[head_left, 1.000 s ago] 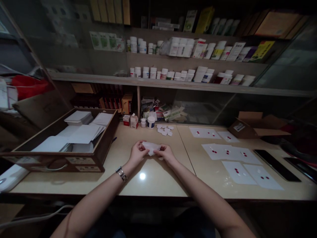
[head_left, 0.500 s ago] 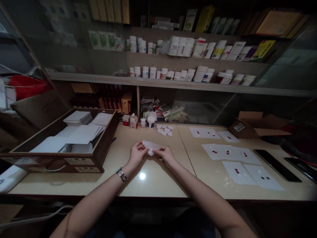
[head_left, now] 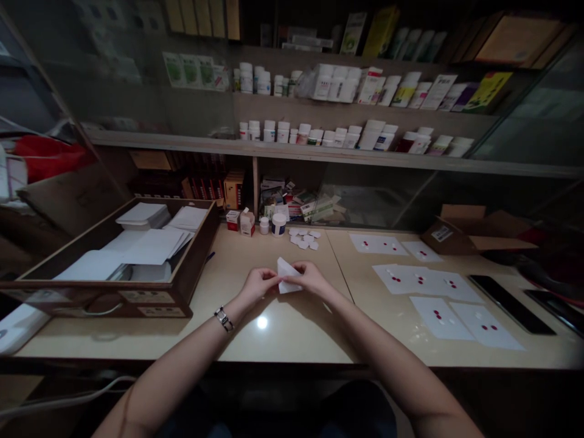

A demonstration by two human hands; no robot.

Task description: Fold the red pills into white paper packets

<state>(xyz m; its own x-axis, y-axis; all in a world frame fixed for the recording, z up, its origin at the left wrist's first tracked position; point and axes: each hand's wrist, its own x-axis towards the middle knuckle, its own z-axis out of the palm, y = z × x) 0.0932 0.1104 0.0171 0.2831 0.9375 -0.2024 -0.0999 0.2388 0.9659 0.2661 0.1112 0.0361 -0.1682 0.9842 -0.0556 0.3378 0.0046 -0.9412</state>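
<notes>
Left hand (head_left: 259, 286) and right hand (head_left: 312, 278) sit close together above the glossy cream counter (head_left: 292, 331), both closed in a pinch on a folded white paper (head_left: 288, 278), a thin, pointed, triangular-looking fold held just above the surface at mid-frame. A metal-link wristwatch (head_left: 224, 319) circles the left wrist. Lower left, a wooden drawer (head_left: 150, 303) rests on the counter, holding stacked white paper sheets (head_left: 155, 246). Right of the hands lie flat paper sheets with red dots (head_left: 440, 318), and further right, two slim black devices (head_left: 511, 304). Ahead of the hands is a small heap of white paper squares (head_left: 302, 239), beside a white plastic jar (head_left: 278, 225). Upper right, an open cardboard box (head_left: 474, 231) sits at the counter's back edge. Behind glass, white plastic medicine bottles (head_left: 283, 131) and paper cartons (head_left: 438, 91) line the shelves.
</notes>
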